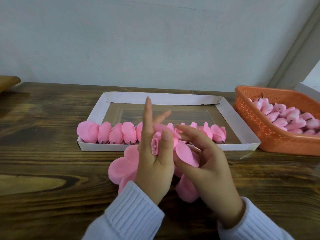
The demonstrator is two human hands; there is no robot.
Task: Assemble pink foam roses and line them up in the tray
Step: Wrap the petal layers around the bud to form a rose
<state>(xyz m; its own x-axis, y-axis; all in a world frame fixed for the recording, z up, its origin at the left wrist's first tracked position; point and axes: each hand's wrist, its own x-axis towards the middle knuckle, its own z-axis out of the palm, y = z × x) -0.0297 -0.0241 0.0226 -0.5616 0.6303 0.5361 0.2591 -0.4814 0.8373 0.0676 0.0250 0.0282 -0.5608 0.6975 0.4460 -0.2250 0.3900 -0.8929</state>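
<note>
Just in front of the tray (103, 147), my left hand (154, 170) pinches a rose bud (155, 144) — my right hand (213, 167) fingers curl round its outer petal (187, 153).

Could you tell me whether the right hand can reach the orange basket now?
Probably yes: the orange basket sits open-topped on that side, with bare table between, though the right hand is busy with the rose.

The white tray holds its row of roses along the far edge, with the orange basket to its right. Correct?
No. The head view shows the row of roses along the near edge of the white tray; the orange basket is to its right.
</note>
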